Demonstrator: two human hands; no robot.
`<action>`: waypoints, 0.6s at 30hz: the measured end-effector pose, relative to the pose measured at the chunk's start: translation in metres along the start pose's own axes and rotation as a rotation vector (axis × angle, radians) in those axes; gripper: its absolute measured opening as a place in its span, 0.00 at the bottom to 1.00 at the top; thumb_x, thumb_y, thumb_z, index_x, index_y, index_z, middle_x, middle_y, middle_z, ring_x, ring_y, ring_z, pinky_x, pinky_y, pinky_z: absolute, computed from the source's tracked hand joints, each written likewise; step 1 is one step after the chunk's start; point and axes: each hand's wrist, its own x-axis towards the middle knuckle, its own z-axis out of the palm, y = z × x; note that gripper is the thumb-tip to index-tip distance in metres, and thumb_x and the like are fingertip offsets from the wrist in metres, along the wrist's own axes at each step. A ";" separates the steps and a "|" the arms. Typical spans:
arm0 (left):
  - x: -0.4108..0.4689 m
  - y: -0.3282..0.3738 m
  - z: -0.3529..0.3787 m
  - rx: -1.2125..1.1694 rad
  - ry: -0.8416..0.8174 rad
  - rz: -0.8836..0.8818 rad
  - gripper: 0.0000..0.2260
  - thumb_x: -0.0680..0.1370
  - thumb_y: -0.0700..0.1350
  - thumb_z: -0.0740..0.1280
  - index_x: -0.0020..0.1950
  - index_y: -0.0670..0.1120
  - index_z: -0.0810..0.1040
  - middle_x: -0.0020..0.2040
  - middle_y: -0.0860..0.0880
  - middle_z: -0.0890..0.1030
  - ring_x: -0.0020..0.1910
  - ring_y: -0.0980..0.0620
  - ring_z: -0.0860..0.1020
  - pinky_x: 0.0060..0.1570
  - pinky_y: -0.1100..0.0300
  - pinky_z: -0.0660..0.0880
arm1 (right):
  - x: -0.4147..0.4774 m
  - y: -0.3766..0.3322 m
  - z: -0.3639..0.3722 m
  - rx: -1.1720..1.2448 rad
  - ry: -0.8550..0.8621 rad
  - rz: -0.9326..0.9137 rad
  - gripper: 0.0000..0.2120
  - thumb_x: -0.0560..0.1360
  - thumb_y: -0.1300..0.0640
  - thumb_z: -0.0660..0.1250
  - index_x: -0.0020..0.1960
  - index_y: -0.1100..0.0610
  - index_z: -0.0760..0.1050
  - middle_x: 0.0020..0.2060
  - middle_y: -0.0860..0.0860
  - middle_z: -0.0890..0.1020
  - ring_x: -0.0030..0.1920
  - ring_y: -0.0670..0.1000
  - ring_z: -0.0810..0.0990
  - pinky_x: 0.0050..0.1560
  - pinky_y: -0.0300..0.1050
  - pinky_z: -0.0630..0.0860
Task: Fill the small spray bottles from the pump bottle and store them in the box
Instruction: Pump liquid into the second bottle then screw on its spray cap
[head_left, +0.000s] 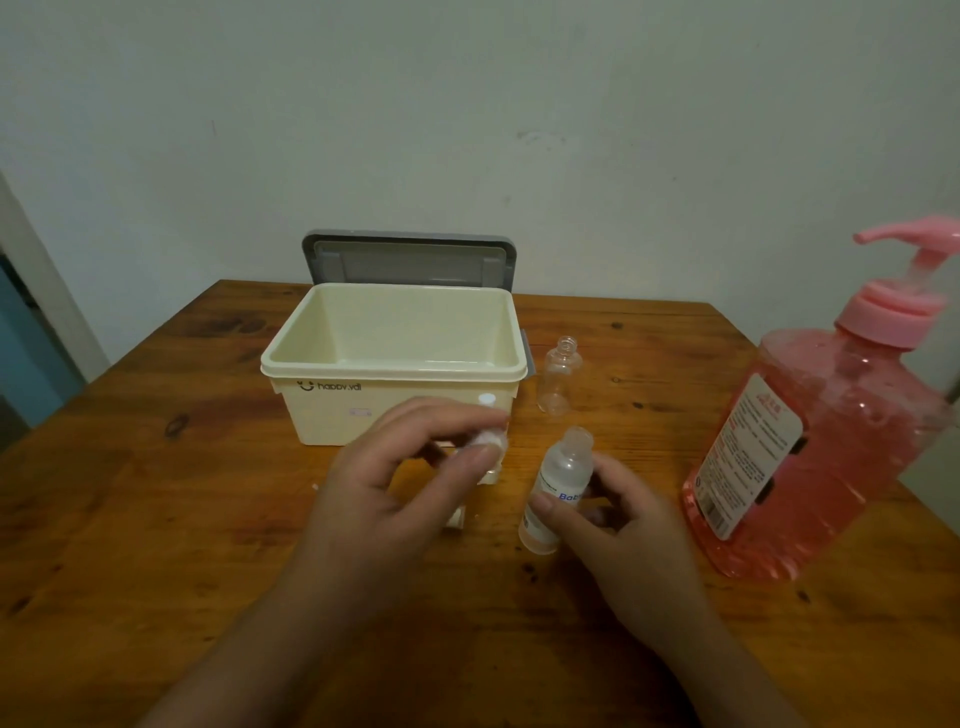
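Pump bottle (810, 447) holds pink liquid (860, 410); right hand (623, 535) holds uncapped small bottle (563, 465).

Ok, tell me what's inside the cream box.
The box shows only its bare inner walls and floor, nothing stored. Its front wall hides the nearest strip of floor.

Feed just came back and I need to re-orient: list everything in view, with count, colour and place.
storage box: one, cream, open, table's back centre
box lid: one, grey, upright behind the storage box
empty small bottle: one, clear, uncapped, right of the storage box
labelled small bottle: one, clear, uncapped, held front centre
cap: one, white, pinched before the storage box
pump bottle: one, pink, table's right side
table: one, brown wood
left hand: pinches the cap
right hand: holds the labelled small bottle
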 end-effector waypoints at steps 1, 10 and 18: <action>0.003 0.004 0.001 -0.051 0.020 -0.016 0.12 0.75 0.52 0.64 0.57 0.58 0.79 0.52 0.60 0.82 0.52 0.56 0.80 0.47 0.66 0.77 | 0.000 0.000 0.000 -0.007 -0.001 0.003 0.16 0.65 0.45 0.70 0.52 0.42 0.76 0.43 0.38 0.83 0.41 0.37 0.81 0.38 0.29 0.75; 0.029 0.027 0.010 -0.335 0.220 -0.069 0.10 0.75 0.48 0.65 0.55 0.49 0.80 0.52 0.53 0.84 0.54 0.53 0.81 0.49 0.63 0.79 | -0.002 0.007 0.002 -0.105 -0.025 0.002 0.18 0.62 0.36 0.67 0.52 0.36 0.75 0.47 0.36 0.81 0.45 0.37 0.80 0.41 0.33 0.76; 0.052 0.041 0.016 -0.465 0.353 0.005 0.09 0.75 0.47 0.65 0.54 0.48 0.78 0.51 0.52 0.83 0.53 0.49 0.82 0.49 0.56 0.80 | -0.002 0.010 0.003 -0.179 -0.044 -0.021 0.17 0.65 0.36 0.67 0.53 0.34 0.73 0.50 0.36 0.80 0.48 0.37 0.78 0.43 0.34 0.76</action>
